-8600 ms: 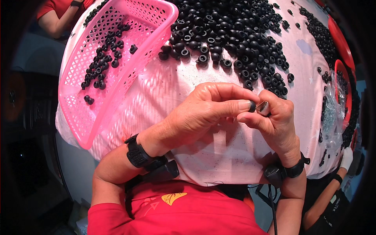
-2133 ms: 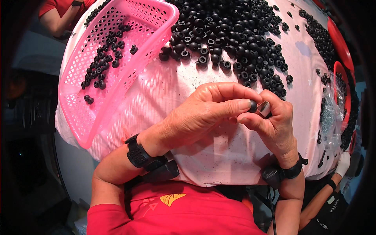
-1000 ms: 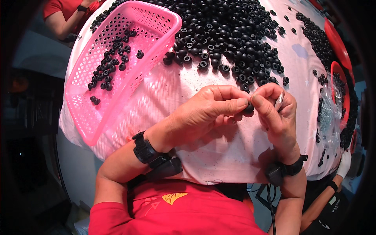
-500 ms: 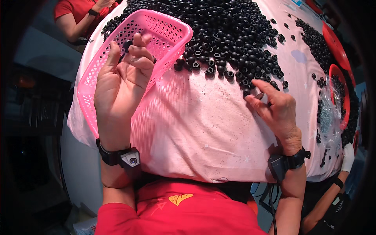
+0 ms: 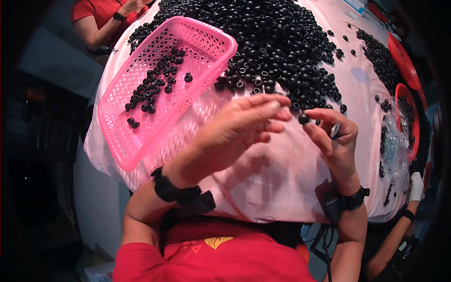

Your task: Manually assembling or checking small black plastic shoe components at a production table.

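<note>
My right hand [image 5: 339, 141] pinches a small round black piece [image 5: 304, 119] between thumb and forefinger, just in front of the near edge of the pile. A slim tool with a metallic tip [image 5: 335, 131] sits in the curled fingers of that same hand; its full shape is hidden. My left hand [image 5: 230, 134] is beside it on the left, fingers stretched out and slightly blurred, with nothing visible in it. A large pile of black hollow balls [image 5: 268, 44] covers the far middle of the table. To the left, a pink perforated basket [image 5: 112, 124] holds several black pieces.
Pink cloth [image 5: 277, 188] covers the table. At right are another black heap [image 5: 376, 54], red trays [image 5: 402, 61] and a clear plastic bag [image 5: 397, 141]. A co-worker's gloved hand [image 5: 416, 187] is at the right edge; another person's arm [image 5: 101, 33] is at far left.
My left hand has left the basket and swung right toward my right hand, and the dark piece it had is gone from it. My right hand has drawn a black piece off the pile.
</note>
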The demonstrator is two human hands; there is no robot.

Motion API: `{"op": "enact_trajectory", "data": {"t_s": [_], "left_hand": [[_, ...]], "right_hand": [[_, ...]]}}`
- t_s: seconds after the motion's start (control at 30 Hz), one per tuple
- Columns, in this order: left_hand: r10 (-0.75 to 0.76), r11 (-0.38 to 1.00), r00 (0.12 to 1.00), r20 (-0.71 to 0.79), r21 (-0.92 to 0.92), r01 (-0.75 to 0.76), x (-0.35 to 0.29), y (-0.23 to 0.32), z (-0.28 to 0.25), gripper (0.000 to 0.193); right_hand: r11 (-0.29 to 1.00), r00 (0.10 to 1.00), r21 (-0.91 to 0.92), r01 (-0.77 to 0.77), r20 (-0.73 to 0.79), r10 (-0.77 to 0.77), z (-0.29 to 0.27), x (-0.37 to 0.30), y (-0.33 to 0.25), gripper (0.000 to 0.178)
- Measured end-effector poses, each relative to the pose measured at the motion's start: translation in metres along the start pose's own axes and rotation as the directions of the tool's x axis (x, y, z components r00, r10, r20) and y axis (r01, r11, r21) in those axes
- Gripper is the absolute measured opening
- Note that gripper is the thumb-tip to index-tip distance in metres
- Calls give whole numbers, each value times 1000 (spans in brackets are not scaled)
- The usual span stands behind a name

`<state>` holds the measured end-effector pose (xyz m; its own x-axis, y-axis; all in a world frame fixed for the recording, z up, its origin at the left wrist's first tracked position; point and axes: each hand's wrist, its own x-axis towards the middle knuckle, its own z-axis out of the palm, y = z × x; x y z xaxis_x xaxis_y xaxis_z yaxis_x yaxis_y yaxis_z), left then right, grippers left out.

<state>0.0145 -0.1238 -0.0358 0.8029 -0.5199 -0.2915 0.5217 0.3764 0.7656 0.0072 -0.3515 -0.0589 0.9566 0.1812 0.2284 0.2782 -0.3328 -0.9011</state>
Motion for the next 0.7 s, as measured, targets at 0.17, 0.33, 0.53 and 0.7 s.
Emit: {"op": "enact_trajectory", "data": {"t_s": [0.17, 0.33, 0.53, 0.7], "left_hand": [[-119, 978, 975, 187, -148, 148, 19, -23, 2, 37], [-82, 977, 976, 204, -178, 119, 28, -34, 1, 36], [-91, 941, 979, 181, -308, 144, 25, -36, 4, 36], [-161, 917, 976, 148, -343, 203, 26, -37, 4, 37]], "right_hand": [[942, 994, 320, -102, 64, 85, -3, -2, -7, 20], [937, 986, 317, -150, 113, 119, -4, 0, -8, 21], [975, 1000, 220, 9, 8, -11, 1, -3, -1, 23], [986, 999, 168, 18, 35, -24, 1, -3, -3, 25]]}}
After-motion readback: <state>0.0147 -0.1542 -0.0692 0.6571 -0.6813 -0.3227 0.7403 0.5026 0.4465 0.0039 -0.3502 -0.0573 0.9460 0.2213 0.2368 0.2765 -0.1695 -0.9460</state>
